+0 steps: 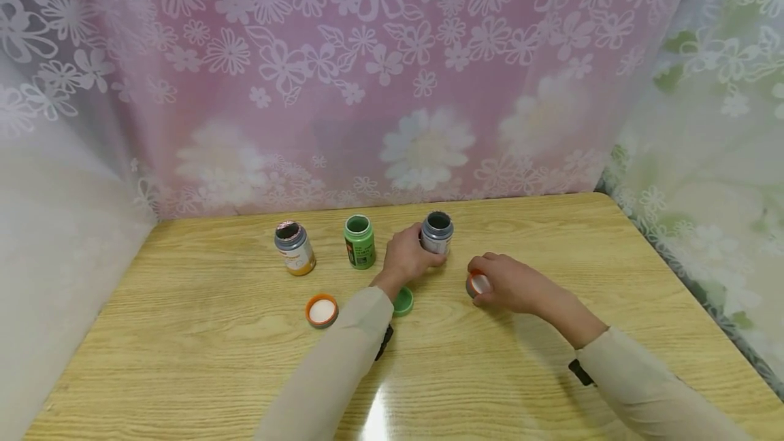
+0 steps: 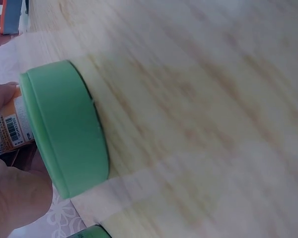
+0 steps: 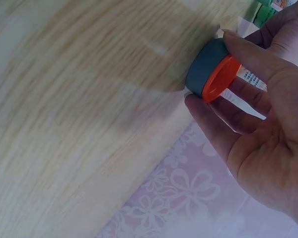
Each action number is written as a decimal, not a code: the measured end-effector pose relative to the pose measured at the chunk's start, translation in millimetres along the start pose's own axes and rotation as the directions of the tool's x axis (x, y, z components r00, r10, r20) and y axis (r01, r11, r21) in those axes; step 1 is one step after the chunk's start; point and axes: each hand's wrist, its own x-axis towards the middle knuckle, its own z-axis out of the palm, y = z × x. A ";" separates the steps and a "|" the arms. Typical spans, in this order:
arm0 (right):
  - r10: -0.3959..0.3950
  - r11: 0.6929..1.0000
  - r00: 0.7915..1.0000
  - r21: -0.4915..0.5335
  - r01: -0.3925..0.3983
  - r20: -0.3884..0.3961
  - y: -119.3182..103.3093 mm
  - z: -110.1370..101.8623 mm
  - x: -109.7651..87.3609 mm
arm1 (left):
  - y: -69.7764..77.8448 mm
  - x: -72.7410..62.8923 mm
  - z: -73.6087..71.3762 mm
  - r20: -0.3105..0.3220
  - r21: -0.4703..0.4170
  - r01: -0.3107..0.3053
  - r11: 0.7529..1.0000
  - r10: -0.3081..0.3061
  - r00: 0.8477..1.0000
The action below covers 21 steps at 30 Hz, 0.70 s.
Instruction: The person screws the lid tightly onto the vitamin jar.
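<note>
My left hand (image 1: 409,254) grips a grey, open-topped bottle (image 1: 437,242) that stands near the back of the table. In the left wrist view, the bottle's orange and white label (image 2: 12,124) shows by the thumb. To the right, my right hand (image 1: 510,283) pinches a screw lid (image 1: 480,283), grey outside with an orange inner rim and a white liner. In the right wrist view, thumb and fingers hold this lid (image 3: 208,72) by its edge, right at the tabletop. A green lid (image 1: 403,301) lies beneath my left wrist, partly hidden by the sleeve.
A green open bottle (image 1: 360,243) stands left of my left hand. Farther left is another grey open bottle (image 1: 296,250) with a yellow-orange base. An orange-rimmed lid (image 1: 321,310) lies liner up in front of them. A pink flowered curtain (image 1: 343,87) hangs behind the wooden table (image 1: 202,332).
</note>
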 end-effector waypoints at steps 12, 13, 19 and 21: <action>0.009 1.000 1.000 -0.003 -0.009 -0.018 -3.4 -11.4 -4.3 | 0.2 0.6 0.4 -0.018 0.032 -0.006 0.999 0.006 1.000; 0.006 1.000 1.000 -0.011 -0.006 -0.021 -3.3 -12.4 -4.5 | -0.1 0.5 0.7 -0.018 0.035 -0.005 0.999 0.006 1.000; -0.026 0.999 0.999 -0.033 0.024 -0.036 -3.3 -20.5 -5.9 | -1.6 2.2 2.6 -0.025 0.059 -0.010 0.998 0.011 1.000; -0.038 0.999 0.998 -0.038 0.036 -0.045 -2.8 -24.3 -6.1 | -1.5 3.0 3.2 -0.026 0.061 -0.012 0.998 0.014 1.000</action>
